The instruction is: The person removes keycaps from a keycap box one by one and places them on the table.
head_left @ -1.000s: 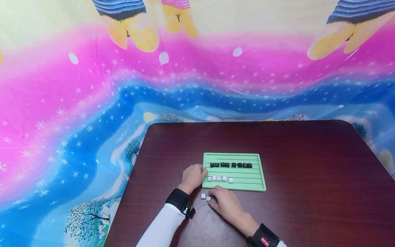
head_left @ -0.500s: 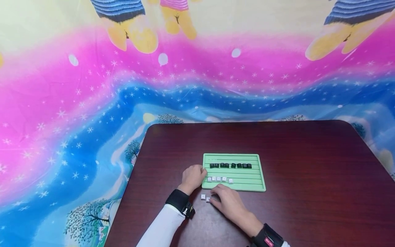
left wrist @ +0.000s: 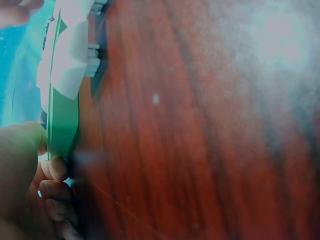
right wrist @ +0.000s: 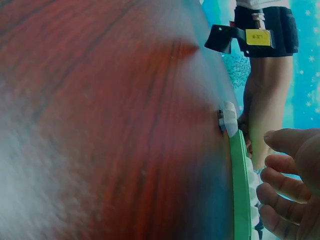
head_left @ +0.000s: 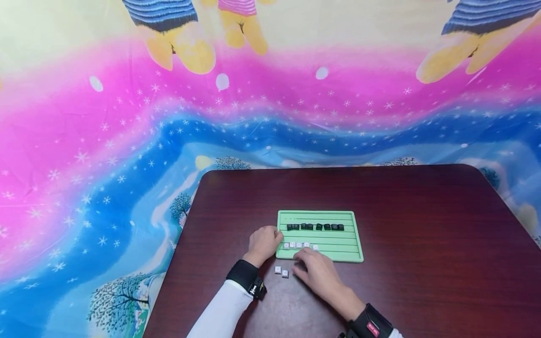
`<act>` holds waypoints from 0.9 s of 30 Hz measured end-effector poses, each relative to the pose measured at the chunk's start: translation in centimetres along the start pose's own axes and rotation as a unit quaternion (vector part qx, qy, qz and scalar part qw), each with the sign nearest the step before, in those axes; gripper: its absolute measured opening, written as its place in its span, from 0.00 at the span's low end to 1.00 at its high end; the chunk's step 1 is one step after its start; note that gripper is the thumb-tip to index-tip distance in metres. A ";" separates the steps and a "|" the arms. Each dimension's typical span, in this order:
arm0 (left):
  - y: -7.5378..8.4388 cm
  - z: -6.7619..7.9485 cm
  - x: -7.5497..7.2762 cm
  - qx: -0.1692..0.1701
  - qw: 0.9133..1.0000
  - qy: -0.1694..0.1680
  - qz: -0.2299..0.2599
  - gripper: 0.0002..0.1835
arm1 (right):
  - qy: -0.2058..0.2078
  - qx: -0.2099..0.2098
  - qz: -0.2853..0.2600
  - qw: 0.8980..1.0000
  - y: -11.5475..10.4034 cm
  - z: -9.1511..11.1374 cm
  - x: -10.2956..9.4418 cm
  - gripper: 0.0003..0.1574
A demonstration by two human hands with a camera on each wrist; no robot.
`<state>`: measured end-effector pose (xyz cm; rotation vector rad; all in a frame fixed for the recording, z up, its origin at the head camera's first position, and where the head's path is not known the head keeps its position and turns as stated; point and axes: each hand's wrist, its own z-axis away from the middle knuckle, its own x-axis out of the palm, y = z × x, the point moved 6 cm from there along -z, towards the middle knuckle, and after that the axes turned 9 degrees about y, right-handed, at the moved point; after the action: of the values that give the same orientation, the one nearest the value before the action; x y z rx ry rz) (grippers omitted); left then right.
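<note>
A green ridged tray (head_left: 338,255) lies on the table, bearing a row of black keycaps (head_left: 303,226) and, nearer me, several white keycaps (head_left: 299,245). My left hand (head_left: 263,244) grips the tray's left edge; in the left wrist view its thumb is on top and the fingertips (left wrist: 58,169) sit at the edge. Two loose white keycaps (head_left: 285,273) stand on the table in front of the tray. Just right of them, over the tray's front edge, my right hand (head_left: 319,274) holds nothing. Its fingers (right wrist: 282,185) are loosely bent in the right wrist view.
The dark red-brown table (head_left: 422,244) extends around the tray on all sides. Behind it hangs a colourful printed cloth (head_left: 270,108). Black straps (head_left: 243,272) with small devices sit on both wrists.
My right hand has let go of the nearer loose keycap and moved right and slightly away from it. That keycap stays on the table. The left hand keeps its place on the tray.
</note>
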<state>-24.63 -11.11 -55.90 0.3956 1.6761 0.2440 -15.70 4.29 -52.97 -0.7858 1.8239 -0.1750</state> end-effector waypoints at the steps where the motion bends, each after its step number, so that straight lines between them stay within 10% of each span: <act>1: 0.0 0.0 0.0 0.000 1.000 0.001 0.000 0.23 | 0.001 0.000 0.000 1.000 0.0 -0.1 -0.1 0.13; 27: 0.2 0.2 -0.3 0.006 1.000 0.005 0.005 0.25 | 0.017 0.039 0.013 0.999 2.2 -0.9 -2.2 0.15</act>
<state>-24.41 -11.06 -55.60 0.4116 1.6870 0.2438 -17.02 7.00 -51.93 -0.7080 1.8470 -0.2424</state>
